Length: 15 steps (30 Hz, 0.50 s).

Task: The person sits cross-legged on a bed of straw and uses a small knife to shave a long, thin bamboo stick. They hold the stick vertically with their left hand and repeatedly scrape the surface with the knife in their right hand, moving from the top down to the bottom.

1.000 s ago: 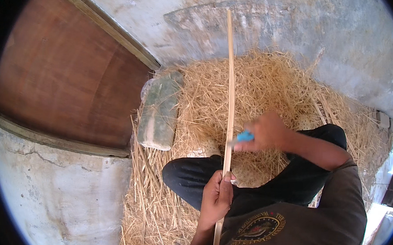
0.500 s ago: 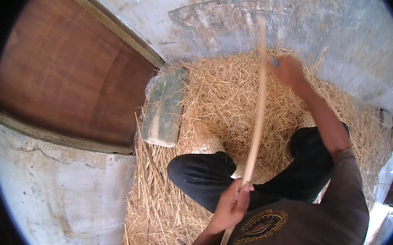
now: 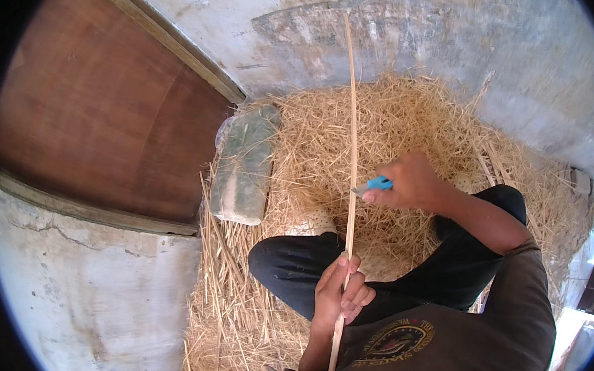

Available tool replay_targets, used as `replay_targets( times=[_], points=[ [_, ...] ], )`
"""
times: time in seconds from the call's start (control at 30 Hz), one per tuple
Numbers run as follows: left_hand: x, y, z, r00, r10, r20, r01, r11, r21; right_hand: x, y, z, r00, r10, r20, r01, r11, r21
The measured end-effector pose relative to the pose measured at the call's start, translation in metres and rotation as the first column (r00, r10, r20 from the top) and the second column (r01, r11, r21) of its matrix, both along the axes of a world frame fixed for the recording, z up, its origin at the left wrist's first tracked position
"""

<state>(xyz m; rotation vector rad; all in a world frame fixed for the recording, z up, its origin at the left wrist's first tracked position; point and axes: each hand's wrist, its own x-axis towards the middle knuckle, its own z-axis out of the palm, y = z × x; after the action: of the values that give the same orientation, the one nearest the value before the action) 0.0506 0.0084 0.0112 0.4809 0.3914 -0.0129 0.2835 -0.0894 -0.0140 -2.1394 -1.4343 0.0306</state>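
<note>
Straw pile (image 3: 410, 129) on concrete floor (image 3: 98, 303); greenish block (image 3: 244, 165) beside brown wooden door (image 3: 99, 110).

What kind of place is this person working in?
Probably a rough home or village craft spot, worked sitting on the floor. A heap of pale shaved straw-like strips covers the bare grey concrete floor, beside a brown wooden door panel, while the hands work a long thin cane strip.

head-worn fisheye, steeply downward, close
</note>
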Motion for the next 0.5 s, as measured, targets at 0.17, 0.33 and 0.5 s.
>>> replay_targets(
  times=[0.17,0.33,0.5],
  points=[
    [0.001,-0.005,0.003,0.999,0.016,-0.046,-0.016,1.0,0.008,-0.023,-0.003,0.008,0.985,0.087,0.151,-0.096,0.994,0.053],
    [0.001,-0.003,0.006,0.996,0.008,-0.093,0.004,0.991,0.131,-0.021,0.002,-0.001,0.997,0.064,0.037,-0.064,0.998,-0.017],
    [0.003,-0.004,0.006,0.996,-0.019,-0.084,0.034,0.981,0.191,-0.015,0.002,0.0,0.987,0.119,0.106,-0.119,0.993,-0.011]
  ],
)
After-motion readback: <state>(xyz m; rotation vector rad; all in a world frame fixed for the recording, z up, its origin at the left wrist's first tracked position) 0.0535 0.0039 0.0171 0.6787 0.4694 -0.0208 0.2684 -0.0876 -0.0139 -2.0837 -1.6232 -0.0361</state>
